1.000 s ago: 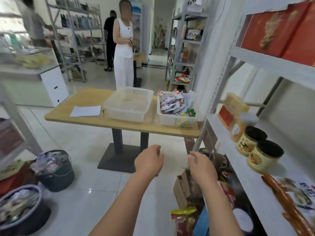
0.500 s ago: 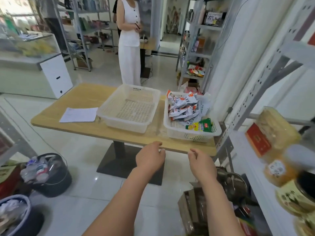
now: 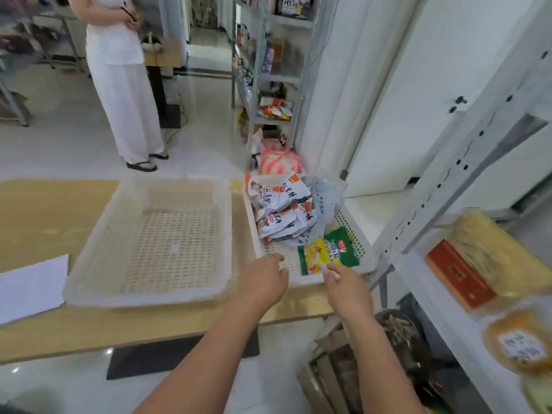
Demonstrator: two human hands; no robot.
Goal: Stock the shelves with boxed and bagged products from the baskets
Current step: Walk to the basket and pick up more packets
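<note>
Both hands hover at the near rim of the white perforated plastic basket at the wooden tabletop's right end. The left hand is relaxed and empty. The right hand touches the near edge of the green-and-yellow snack bag, grip impossible to tell. Best to pinch that edge and lift straight up: the grey metal shelf upright crowds the basket's right wall, and the open room lies frontward.

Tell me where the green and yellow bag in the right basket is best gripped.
Pinch the near edge of the green and yellow bag, coming from the front over the low rim of the right basket. The bag lies flat on the mesh floor, in front of the pile of white bags, and the right hand is by that edge.
</note>
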